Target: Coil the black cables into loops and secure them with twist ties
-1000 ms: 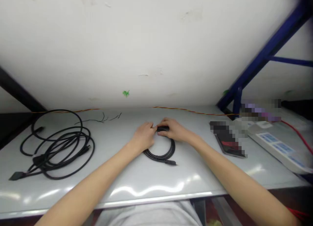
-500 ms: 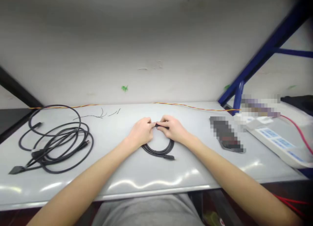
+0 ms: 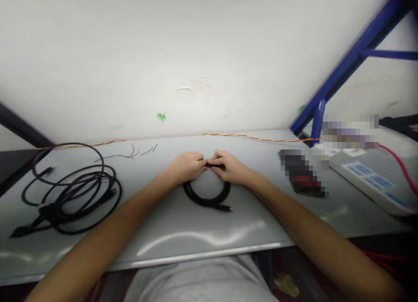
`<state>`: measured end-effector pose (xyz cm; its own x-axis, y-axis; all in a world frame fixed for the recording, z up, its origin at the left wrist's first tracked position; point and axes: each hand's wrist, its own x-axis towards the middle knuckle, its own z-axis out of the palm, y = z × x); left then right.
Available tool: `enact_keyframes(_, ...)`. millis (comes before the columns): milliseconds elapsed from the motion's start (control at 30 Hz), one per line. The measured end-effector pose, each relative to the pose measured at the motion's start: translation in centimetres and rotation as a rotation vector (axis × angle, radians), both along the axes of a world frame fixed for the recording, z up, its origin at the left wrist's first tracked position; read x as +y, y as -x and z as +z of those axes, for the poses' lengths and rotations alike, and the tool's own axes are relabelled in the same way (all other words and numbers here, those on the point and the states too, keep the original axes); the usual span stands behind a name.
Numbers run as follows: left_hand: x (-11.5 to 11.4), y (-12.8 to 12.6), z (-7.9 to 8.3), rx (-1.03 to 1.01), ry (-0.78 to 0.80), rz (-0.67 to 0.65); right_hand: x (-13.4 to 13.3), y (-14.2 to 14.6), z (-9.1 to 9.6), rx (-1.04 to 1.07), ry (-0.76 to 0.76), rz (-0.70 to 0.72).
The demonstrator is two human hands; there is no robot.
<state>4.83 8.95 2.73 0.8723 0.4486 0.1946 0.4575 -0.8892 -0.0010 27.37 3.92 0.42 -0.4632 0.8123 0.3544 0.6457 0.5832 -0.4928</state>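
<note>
A small coil of black cable (image 3: pixel 207 198) lies on the grey table (image 3: pixel 183 232) in front of me. My left hand (image 3: pixel 184 167) and my right hand (image 3: pixel 230 167) meet at the far side of the coil. Both are closed, pinching the black cable where the loops come together. One plug end sticks out at the near right of the coil.
A loose tangle of black cables (image 3: pixel 70 193) lies at the left. Thin black wire ties (image 3: pixel 130 154) and a red-yellow wire (image 3: pixel 254 138) run along the back. A blurred dark object (image 3: pixel 303 175) and a white power strip (image 3: pixel 369 184) sit at the right, by a blue frame post (image 3: pixel 318 119).
My hands stay at the far side of the coil, and the fingers have drawn together over the bundled cable. The view has shifted slightly.
</note>
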Motion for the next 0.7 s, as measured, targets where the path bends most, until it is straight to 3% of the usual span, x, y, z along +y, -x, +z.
enact_keyframes(200,0.2,-0.2,0.0,0.042,-0.111,-0.036,0.1,0.1,-0.4,0.080,0.022,-0.036)
enact_keyframes(500,1.1,-0.2,0.4,0.009,-0.069,-0.089,0.3,0.1,-0.5,0.098,0.049,-0.067)
enact_keyframes(700,1.1,-0.3,0.1,-0.006,-0.065,-0.049,0.3,0.2,-0.5,0.097,0.065,-0.087)
